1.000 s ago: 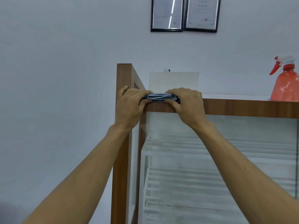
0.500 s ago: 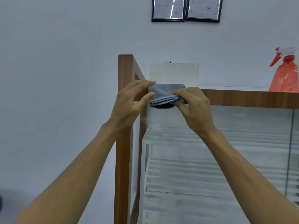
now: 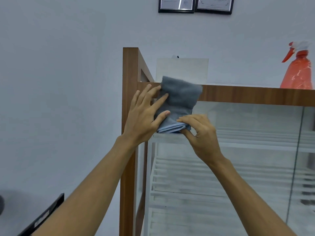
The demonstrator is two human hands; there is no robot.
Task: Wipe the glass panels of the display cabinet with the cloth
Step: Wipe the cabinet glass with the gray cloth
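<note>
Slip risk: right hand [image 3: 201,133] pinches only the bottom fold of the folded grey-blue microfibre cloth [image 3: 180,97], and left hand [image 3: 144,114] lies flat with straight fingers, so the layers could unfold or drop.
Cloth to grip: above the right fingertips, under the left fingers.
Cloth place: over the brown wooden top rail [image 3: 247,96], barely on the clear glass front panel [image 3: 247,150].

Grey-blue cloth [image 3: 179,103], brown wood-grain frame [image 3: 247,95], orange spray bottle [image 3: 297,72], black picture frames [image 3: 177,11], seemingly white shelves [image 3: 221,167].

folded grey-blue cloth [image 3: 179,103], against cabinet [image 3: 255,95] corner
</note>
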